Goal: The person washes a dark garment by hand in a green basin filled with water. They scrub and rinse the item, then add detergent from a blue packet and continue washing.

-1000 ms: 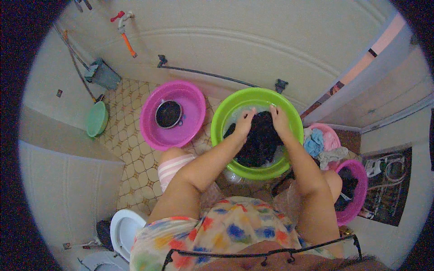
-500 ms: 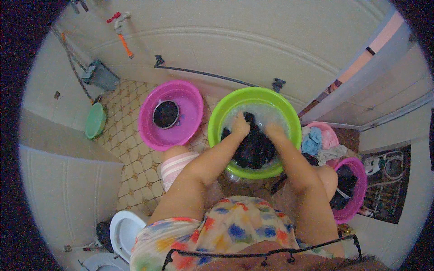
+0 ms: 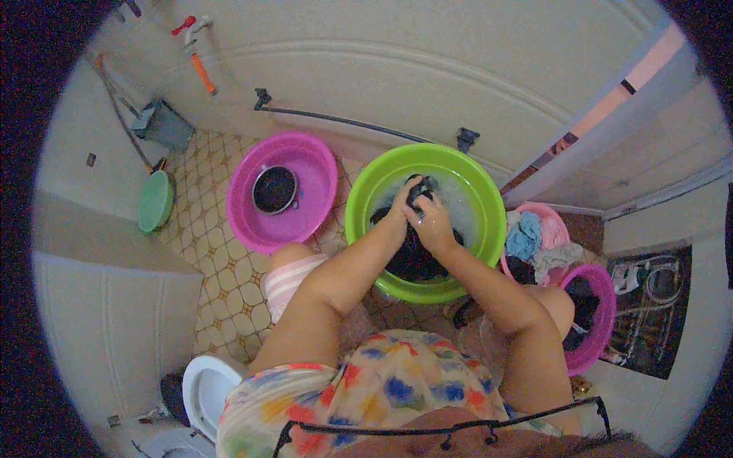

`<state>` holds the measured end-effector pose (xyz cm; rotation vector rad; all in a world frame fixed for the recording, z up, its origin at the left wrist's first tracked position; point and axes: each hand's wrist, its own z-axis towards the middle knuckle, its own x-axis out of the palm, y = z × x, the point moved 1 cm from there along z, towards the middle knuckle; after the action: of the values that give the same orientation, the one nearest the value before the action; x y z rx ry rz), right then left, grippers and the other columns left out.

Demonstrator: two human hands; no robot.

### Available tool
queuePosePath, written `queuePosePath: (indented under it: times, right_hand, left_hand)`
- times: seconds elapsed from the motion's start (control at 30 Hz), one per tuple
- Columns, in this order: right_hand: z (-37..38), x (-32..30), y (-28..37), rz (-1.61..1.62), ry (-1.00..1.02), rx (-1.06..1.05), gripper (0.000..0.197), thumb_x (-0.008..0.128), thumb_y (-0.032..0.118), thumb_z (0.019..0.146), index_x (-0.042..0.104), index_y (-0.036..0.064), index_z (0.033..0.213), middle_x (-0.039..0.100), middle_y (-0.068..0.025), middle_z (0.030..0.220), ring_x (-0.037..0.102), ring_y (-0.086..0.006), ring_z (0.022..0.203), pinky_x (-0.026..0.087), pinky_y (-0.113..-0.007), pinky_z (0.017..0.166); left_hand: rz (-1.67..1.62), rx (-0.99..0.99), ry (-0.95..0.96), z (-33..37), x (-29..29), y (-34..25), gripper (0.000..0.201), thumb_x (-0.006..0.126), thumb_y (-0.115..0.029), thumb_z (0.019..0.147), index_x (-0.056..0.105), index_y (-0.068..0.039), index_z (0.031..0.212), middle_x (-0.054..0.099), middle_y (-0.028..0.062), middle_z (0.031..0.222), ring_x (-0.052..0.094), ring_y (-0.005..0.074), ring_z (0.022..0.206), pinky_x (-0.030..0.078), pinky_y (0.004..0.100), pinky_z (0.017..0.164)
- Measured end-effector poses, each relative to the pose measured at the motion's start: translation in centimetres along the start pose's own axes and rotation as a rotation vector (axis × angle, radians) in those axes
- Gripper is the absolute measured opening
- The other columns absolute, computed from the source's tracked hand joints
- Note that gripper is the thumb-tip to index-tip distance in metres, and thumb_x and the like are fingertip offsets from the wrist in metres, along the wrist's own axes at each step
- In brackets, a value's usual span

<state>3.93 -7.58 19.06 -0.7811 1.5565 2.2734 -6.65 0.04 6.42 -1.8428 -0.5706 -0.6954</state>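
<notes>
In front of me stands a lime-green basin [image 3: 365, 259] with sudsy water and a black garment [image 3: 416, 258] in it. Both hands are together over the basin's middle. My left hand [image 3: 403, 200] is closed round a bunched part of the black cloth. From the right, my right hand [image 3: 431, 225] grips the same bunch, its fingers pressed against the cloth beside the left hand. The rest of the garment lies in the water below my wrists, partly hidden by my hands.
Left of it is a pink basin [image 3: 243, 221] holding a round dark-centred dish [image 3: 275, 189]. At right are a pink tub of clothes [image 3: 524, 235] and a magenta basin [image 3: 608, 309] with dark cloth. A tap [image 3: 191, 34], grey bin [image 3: 166, 126], green bowl [image 3: 156, 201] and white toilet [image 3: 200, 389] stand further left.
My right hand has moved left from the basin's right side to meet my left hand. A bunch of the black garment is now held between them. The whole view has shifted slightly.
</notes>
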Motion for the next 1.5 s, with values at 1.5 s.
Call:
queuePosePath:
  times: [1.5]
  right_hand:
    - [-2.8, -2.5, -10.3, -0.04, 0.245, 0.29, 0.02, 0.06, 0.021, 0.078, 0.05, 0.0039, 0.079, 0.053, -0.0098, 0.074, 0.05, -0.0231, 0.067, 0.04, -0.034, 0.059]
  left_hand:
    - [0.829, 0.166, 0.028, -11.8, 5.2, -9.6, 0.015, 0.051, -0.021, 0.084, 0.046, -0.008, 0.077, 0.043, -0.0032, 0.069, 0.042, 0.0093, 0.068, 0.037, 0.0267, 0.062]
